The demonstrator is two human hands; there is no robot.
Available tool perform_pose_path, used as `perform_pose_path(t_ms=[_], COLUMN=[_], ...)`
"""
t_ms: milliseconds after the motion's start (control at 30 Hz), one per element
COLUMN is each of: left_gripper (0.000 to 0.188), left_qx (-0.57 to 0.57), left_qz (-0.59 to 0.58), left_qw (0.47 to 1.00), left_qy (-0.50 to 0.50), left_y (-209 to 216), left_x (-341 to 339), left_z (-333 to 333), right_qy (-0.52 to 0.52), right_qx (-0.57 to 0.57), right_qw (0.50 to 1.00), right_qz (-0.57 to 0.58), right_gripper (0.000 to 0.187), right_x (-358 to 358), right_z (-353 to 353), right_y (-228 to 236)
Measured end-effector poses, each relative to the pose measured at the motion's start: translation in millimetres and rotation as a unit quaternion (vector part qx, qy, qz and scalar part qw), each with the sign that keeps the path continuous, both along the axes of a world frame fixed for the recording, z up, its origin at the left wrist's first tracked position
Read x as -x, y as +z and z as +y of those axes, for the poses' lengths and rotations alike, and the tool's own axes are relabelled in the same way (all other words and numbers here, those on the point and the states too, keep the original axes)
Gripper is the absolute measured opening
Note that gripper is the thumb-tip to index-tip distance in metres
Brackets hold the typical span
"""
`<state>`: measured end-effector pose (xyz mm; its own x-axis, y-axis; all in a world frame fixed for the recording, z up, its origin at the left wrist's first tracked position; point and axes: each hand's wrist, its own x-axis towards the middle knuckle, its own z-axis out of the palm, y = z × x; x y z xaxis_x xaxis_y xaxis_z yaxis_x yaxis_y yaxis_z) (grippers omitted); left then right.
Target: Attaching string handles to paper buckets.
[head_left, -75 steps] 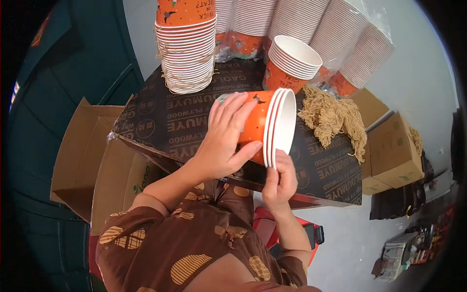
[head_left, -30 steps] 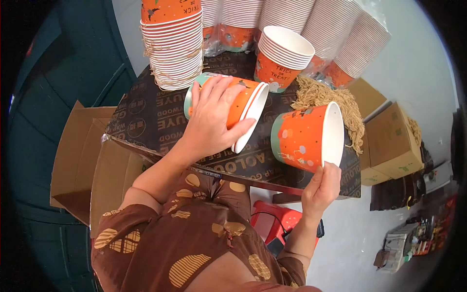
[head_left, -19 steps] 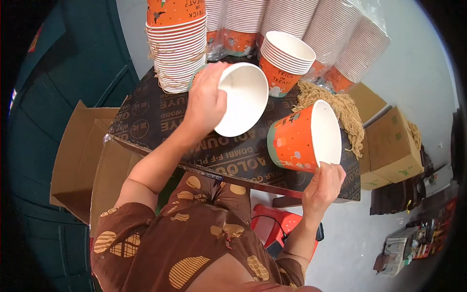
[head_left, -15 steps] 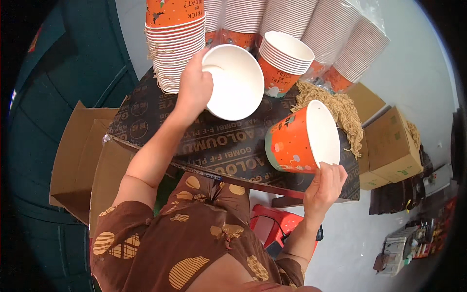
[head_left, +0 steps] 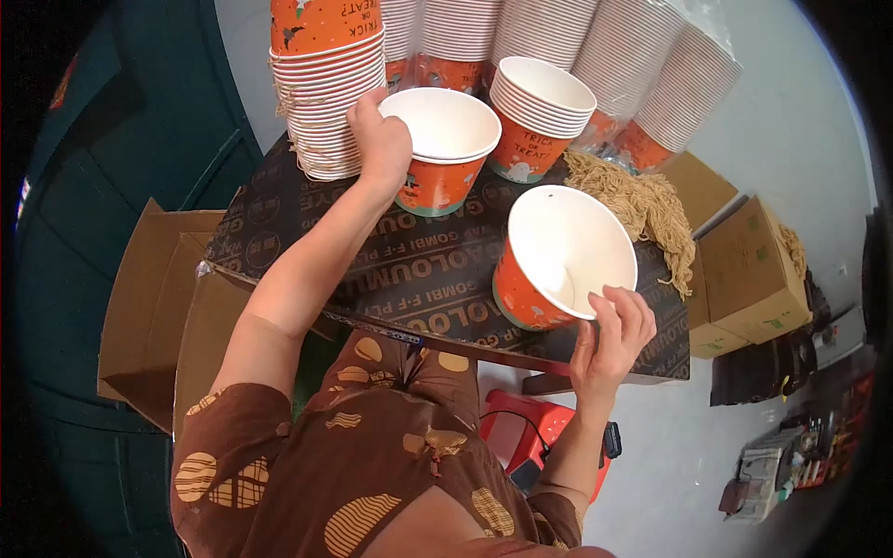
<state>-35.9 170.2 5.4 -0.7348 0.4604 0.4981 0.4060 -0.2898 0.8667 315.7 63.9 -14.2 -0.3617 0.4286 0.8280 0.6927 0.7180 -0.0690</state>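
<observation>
1. Starting nearest the camera, a brown patterned garment (head_left: 372, 474) is seen over the person's lap and shoulders, with a red stool (head_left: 530, 437) just beyond it on the floor.
2. The right hand (head_left: 609, 339) is closed around the near rim of an orange paper tub (head_left: 563, 260); the tub is held tilted, its white inside turned up toward the camera, over the near edge of the dark printed table (head_left: 409, 270).
3. The left hand (head_left: 381, 144) is stretched further out and is gripped on the rim of a second orange tub (head_left: 439, 149), which is held upright above the middle of the table, its mouth open upward.
4. A short nested stack of tubs (head_left: 535, 116) is set upright just right of that tub, with a heap of tan string (head_left: 642, 205) lying beside it.
5. A tall nested stack (head_left: 326, 84) is placed mouth-down at the left hand's far side, touching or nearly touching the fingers; which cannot be told.
6. Wrapped sleeves of tubs (head_left: 642, 65) are leaned along the far edge.
7. Cardboard boxes (head_left: 744, 270) are placed on the floor to the right, and a flattened carton (head_left: 153, 298) to the left.
</observation>
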Motion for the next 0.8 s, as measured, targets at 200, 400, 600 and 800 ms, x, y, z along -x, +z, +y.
perform_pose_path(t_ms=[200,400,600,800], left_gripper=[0.046,0.039,0.045,0.047], left_qx=[0.035,0.146,0.119,0.041], left_qz=[0.359,0.446,0.467,0.641], left_qw=[0.93,0.877,0.857,0.766], left_qy=[0.075,0.102,0.183,0.037], left_y=[-11,-12,-15,-29], left_x=[-34,-33,-32,-63], left_z=[-26,-12,24,27], right_qy=[0.008,0.056,0.06,0.07], right_qx=[0.031,0.076,0.092,0.134], right_qw=[0.997,0.983,0.981,0.97], right_qz=[0.064,0.156,0.157,0.191], right_gripper=[0.051,0.062,0.08,0.087], right_x=[-6,-4,-7,-12], right_z=[12,21,31,37], right_y=[-22,-32,-52,-78])
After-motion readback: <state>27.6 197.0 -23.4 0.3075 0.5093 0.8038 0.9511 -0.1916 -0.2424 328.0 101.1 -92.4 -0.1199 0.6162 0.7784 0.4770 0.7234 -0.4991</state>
